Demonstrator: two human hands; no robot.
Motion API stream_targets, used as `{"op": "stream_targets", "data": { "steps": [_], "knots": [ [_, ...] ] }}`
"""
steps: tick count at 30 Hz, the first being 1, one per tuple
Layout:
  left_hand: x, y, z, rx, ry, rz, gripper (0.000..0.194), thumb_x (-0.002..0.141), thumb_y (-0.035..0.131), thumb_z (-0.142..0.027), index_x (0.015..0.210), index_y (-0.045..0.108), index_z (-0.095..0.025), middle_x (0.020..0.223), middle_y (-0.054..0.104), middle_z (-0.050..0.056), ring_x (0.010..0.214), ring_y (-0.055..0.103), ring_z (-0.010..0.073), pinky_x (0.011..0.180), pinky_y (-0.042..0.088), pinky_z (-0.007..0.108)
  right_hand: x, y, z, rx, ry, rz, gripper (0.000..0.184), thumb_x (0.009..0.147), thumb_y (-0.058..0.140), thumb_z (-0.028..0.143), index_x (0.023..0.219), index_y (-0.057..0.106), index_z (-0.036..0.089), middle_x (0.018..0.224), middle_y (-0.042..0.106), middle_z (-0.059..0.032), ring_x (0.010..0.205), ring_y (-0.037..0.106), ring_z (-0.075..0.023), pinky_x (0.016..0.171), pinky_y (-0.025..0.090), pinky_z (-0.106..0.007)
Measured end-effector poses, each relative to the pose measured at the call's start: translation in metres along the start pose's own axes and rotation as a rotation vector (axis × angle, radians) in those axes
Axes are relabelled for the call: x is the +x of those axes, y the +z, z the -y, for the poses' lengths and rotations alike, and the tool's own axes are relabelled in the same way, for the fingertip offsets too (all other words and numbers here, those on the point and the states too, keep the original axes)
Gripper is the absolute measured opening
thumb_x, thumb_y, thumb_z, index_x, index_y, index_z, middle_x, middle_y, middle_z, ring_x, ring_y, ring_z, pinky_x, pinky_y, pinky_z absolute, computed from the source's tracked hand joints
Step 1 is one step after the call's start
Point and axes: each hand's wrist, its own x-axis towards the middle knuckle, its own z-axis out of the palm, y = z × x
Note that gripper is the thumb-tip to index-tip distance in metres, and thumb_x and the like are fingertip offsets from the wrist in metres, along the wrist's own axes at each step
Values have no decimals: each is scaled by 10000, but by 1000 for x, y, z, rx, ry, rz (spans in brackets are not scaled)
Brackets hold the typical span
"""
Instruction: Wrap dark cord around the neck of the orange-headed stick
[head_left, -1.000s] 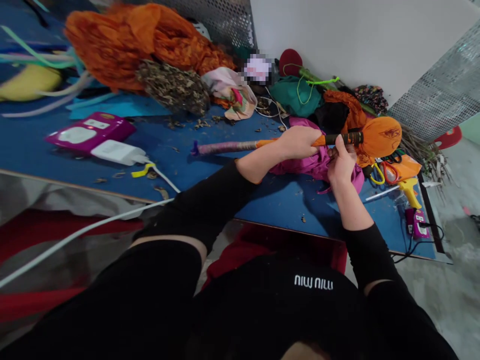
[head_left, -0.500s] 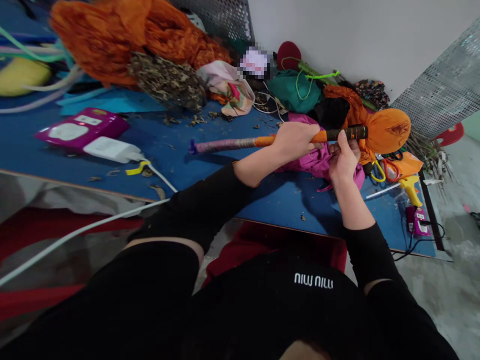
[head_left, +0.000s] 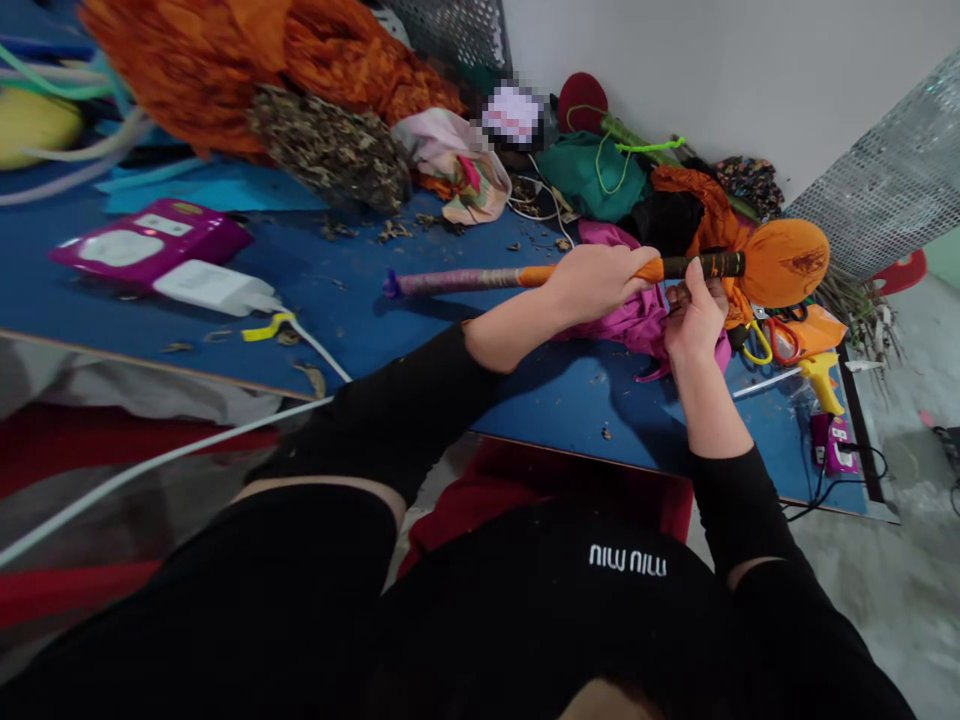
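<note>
A cloth-wrapped stick with a round orange head [head_left: 786, 264] lies level across both my hands, above the blue table. Its shaft has a dark band next to the head, then orange wrapping, then a purplish length ending in a blue-violet tip. My left hand [head_left: 596, 285] is closed around the orange part of the shaft. With its thumb on the dark band, my right hand [head_left: 697, 310] grips the stick near the head; its other fingers are curled below and partly hidden. Magenta cloth [head_left: 619, 320] is bunched on the table beneath and behind my hands.
Scissors [head_left: 784, 342] and a yellow glue gun [head_left: 821, 380] lie at the right, by a purple power strip [head_left: 832, 445]. Another purple power strip [head_left: 154, 245] holds a white charger at left. Orange cloth [head_left: 262, 60], dried leaves [head_left: 330, 145] and green cloth [head_left: 596, 175] line the back.
The stick and both my hands have shifted slightly to the right, with the grip unchanged. My view has shifted a little, so the things at left appear farther left.
</note>
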Motion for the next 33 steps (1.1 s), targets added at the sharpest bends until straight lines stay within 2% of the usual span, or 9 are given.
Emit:
{"op": "stream_targets", "data": {
  "steps": [3, 5, 9, 12, 14, 18, 24, 28, 33],
  "knots": [
    [-3, -3, -6, 11, -26, -12, 612, 1145, 509, -398, 1731, 453, -233, 1452, 767, 146, 1332, 740, 348, 965, 554, 368, 2, -2, 0, 24, -18, -10, 254, 1016, 690, 219, 805, 551, 242, 607, 408, 107, 494, 393, -79, 490, 368, -230],
    [-4, -5, -7, 4, -27, -24, 657, 1145, 511, -390, 1762, 387, -202, 1467, 756, 163, 1337, 737, 341, 977, 556, 365, 3, -2, 2, 15, -39, -25, 256, 1019, 695, 244, 806, 553, 252, 620, 423, 104, 493, 380, -85, 493, 393, -239],
    [-7, -9, -6, -1, 21, -42, 540, 1145, 479, -355, 1664, 512, -211, 1448, 765, 141, 1292, 755, 319, 968, 556, 359, 3, -1, 4, -1, -54, -16, 303, 1037, 671, 277, 786, 502, 270, 606, 347, 106, 471, 334, -94, 471, 402, -239],
    [-11, -12, -7, 9, -2, -66, 473, 1143, 444, -325, 1581, 595, -230, 1412, 779, 118, 1266, 763, 313, 971, 561, 377, 3, 0, 3, 25, -45, 28, 302, 1033, 692, 321, 803, 502, 277, 597, 295, 114, 464, 304, -95, 467, 410, -239],
    [-12, -14, -7, -12, -31, -85, 468, 1134, 451, -323, 1567, 610, -244, 1400, 785, 107, 1265, 765, 313, 979, 562, 383, 2, -1, 1, 0, -74, 56, 307, 1031, 701, 423, 829, 518, 283, 607, 290, 114, 475, 327, -101, 502, 457, -253],
    [-12, -14, -4, -99, -56, -110, 522, 1107, 496, -336, 1619, 577, -267, 1375, 805, 90, 1233, 780, 322, 981, 571, 394, 2, -8, -4, -28, -149, 92, 479, 1041, 595, 648, 780, 422, 286, 639, 274, 102, 503, 386, -108, 619, 548, -294],
    [-8, -9, 3, -185, -3, -152, 577, 1088, 510, -326, 1663, 558, -325, 1444, 789, 61, 1272, 760, 308, 1027, 571, 395, 2, -15, -2, 5, -97, 64, 267, 1029, 554, 467, 841, 526, 279, 609, 190, 117, 469, 230, -103, 585, 492, -276],
    [-7, -7, 0, -207, -47, -125, 586, 1077, 518, -316, 1660, 567, -348, 1460, 787, 46, 1279, 761, 311, 1028, 568, 393, -11, -6, 11, -174, -250, 121, 408, 998, 614, 610, 782, 536, 273, 629, 284, 88, 475, 258, -93, 492, 383, -267],
    [-6, -1, -8, -228, -83, -129, 528, 1078, 510, -305, 1587, 644, -340, 1407, 813, 49, 1269, 769, 316, 1001, 571, 390, -25, 3, 17, -266, -384, 93, 586, 998, 610, 761, 724, 559, 246, 631, 326, 72, 486, 257, -73, 450, 278, -244]
  ]
}}
